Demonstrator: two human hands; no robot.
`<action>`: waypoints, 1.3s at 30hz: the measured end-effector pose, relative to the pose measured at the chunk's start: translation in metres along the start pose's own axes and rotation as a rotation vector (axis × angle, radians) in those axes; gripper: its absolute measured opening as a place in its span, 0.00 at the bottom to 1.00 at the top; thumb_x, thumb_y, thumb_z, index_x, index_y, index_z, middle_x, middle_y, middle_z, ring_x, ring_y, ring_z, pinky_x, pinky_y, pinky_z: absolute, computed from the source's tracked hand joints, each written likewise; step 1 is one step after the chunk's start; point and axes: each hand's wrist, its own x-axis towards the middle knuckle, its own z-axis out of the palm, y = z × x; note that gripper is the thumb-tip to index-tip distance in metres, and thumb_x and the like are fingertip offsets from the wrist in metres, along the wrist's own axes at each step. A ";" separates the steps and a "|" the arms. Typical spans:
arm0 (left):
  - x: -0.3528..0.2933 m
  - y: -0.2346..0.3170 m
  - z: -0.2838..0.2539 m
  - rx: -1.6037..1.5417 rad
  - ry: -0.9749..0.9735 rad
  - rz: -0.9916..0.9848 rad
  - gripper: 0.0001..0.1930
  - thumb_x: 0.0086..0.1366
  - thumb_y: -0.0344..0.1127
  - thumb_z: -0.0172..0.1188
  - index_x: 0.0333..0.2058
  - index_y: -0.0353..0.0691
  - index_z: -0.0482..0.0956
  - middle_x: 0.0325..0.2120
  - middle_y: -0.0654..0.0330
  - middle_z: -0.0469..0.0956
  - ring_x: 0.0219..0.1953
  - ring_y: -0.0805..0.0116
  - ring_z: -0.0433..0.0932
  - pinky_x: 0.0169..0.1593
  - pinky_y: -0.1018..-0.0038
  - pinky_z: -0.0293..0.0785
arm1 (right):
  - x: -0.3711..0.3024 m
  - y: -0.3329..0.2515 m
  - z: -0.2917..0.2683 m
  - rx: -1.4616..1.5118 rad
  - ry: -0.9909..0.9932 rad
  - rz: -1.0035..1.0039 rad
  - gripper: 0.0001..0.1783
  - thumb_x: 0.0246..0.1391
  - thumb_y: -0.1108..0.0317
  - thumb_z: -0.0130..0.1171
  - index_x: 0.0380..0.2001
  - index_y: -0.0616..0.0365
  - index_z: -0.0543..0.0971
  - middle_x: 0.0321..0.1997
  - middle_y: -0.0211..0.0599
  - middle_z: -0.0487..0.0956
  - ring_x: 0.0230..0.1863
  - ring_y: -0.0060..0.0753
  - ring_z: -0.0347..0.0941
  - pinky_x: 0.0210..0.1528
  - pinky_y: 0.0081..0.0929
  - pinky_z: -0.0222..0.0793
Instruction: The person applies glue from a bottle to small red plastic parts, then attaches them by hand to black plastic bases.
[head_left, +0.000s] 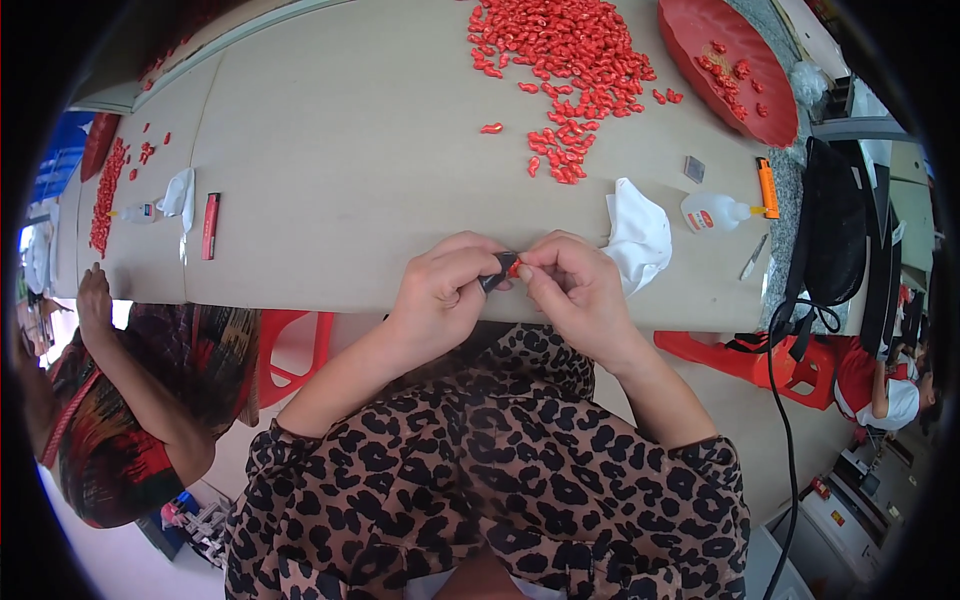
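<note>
Close together over the table's near edge, my two hands work on one small spot. My left hand (442, 288) is closed, its thumb and fingers gripping a small black piece (498, 271) whose kind I cannot make out. With thumb and forefinger, my right hand (580, 288) pinches a small red peanut-shaped piece (514, 268) against the end of the black one. Fingers cover most of it. A crumpled white cloth (640, 240) lies just beyond my right hand. Farther off spreads a big pile of red peanut-shaped pieces (565, 50), with a loose one (491, 128) to its left.
At the right are a red scalloped tray (690, 50) with several pieces, a clear squeeze bottle (712, 212), an orange cutter (767, 187), a small grey block (694, 169) and tweezers (754, 257). A red cutter (211, 226) lies left, near a co-worker's hand (95, 300).
</note>
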 end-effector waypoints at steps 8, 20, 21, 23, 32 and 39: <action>0.001 0.001 0.000 0.011 -0.007 0.003 0.11 0.42 0.11 0.42 0.23 0.29 0.69 0.27 0.53 0.70 0.25 0.67 0.75 0.29 0.79 0.71 | -0.001 0.001 0.000 0.009 0.009 0.022 0.02 0.45 0.80 0.47 0.26 0.66 0.69 0.27 0.32 0.67 0.22 0.14 0.63 0.22 0.11 0.58; 0.000 0.000 0.000 -0.008 0.010 -0.027 0.11 0.42 0.11 0.42 0.23 0.29 0.69 0.27 0.53 0.71 0.26 0.68 0.75 0.30 0.79 0.72 | 0.000 0.003 0.000 -0.014 0.026 0.000 0.02 0.45 0.78 0.48 0.26 0.66 0.69 0.25 0.33 0.68 0.21 0.16 0.65 0.21 0.12 0.60; 0.001 0.000 0.000 -0.007 0.013 -0.024 0.11 0.42 0.11 0.42 0.23 0.29 0.69 0.27 0.53 0.71 0.26 0.68 0.75 0.30 0.79 0.72 | 0.000 0.004 -0.001 -0.002 0.030 0.003 0.02 0.45 0.78 0.48 0.26 0.66 0.69 0.25 0.33 0.68 0.21 0.16 0.65 0.21 0.12 0.60; 0.001 0.000 0.000 -0.088 0.017 -0.053 0.11 0.43 0.11 0.42 0.25 0.30 0.70 0.27 0.53 0.72 0.27 0.69 0.75 0.31 0.79 0.72 | -0.001 0.004 0.001 0.033 0.043 0.008 0.02 0.45 0.78 0.48 0.26 0.66 0.69 0.26 0.33 0.68 0.21 0.15 0.65 0.21 0.12 0.60; 0.001 0.001 -0.005 0.133 -0.033 -0.052 0.12 0.44 0.15 0.48 0.31 0.30 0.69 0.27 0.52 0.71 0.29 0.62 0.73 0.32 0.77 0.70 | -0.004 0.007 0.002 0.085 0.099 -0.029 0.03 0.46 0.78 0.49 0.27 0.66 0.69 0.27 0.31 0.68 0.21 0.14 0.63 0.22 0.10 0.59; -0.001 0.005 0.010 0.404 0.073 0.129 0.16 0.39 0.15 0.46 0.32 0.29 0.69 0.30 0.49 0.69 0.31 0.54 0.70 0.33 0.70 0.69 | -0.004 0.002 0.003 0.143 0.159 0.027 0.02 0.46 0.78 0.49 0.26 0.65 0.69 0.25 0.30 0.68 0.22 0.14 0.63 0.22 0.10 0.59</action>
